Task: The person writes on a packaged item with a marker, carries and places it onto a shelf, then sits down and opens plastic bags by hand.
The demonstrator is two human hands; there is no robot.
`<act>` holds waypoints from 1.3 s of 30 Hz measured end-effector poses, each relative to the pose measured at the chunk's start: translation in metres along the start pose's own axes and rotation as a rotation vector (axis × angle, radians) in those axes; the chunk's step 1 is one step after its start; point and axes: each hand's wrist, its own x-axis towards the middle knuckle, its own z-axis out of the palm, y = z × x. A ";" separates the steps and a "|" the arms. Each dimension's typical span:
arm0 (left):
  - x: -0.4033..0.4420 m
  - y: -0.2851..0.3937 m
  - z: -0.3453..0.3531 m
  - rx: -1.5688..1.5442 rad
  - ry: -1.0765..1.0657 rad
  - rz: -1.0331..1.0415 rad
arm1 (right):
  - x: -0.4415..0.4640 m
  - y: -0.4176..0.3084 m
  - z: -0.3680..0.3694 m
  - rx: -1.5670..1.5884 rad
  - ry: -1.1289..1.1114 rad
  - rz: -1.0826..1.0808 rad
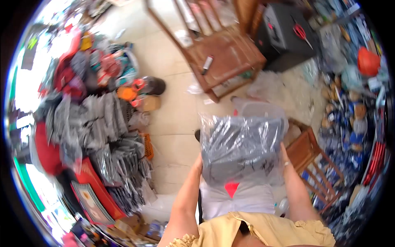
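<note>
A folded dark grey garment in a clear plastic bag (243, 148) is held up in front of my body, between both hands. The clear film shines and creases across its top. At its left edge, my left hand (199, 161) grips the bag, its fingers mostly hidden behind it. Gripping the opposite edge is my right hand (283, 152), whose fingers are also largely covered. Below the bag, a red triangular patch (232, 189) shows over the white cloth (238, 201) on my lap.
Stacks of bagged grey garments (88, 121) lie on the left, near an orange crate (147, 146). Ahead stands a wooden chair (226, 51), beside a black box (286, 37) with red-handled scissors (302, 33) on it. Another wooden chair (304, 150) is close on the right.
</note>
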 end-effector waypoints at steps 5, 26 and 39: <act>-0.140 -0.063 -0.087 -0.249 0.072 0.080 | -0.079 0.015 0.116 -0.240 -0.027 0.093; -0.551 -0.429 -0.338 -1.378 0.447 0.861 | -0.159 0.489 0.473 -1.361 -0.751 0.357; -0.664 -0.515 -0.514 -1.917 0.876 0.966 | -0.209 0.950 0.678 -1.821 -0.831 0.766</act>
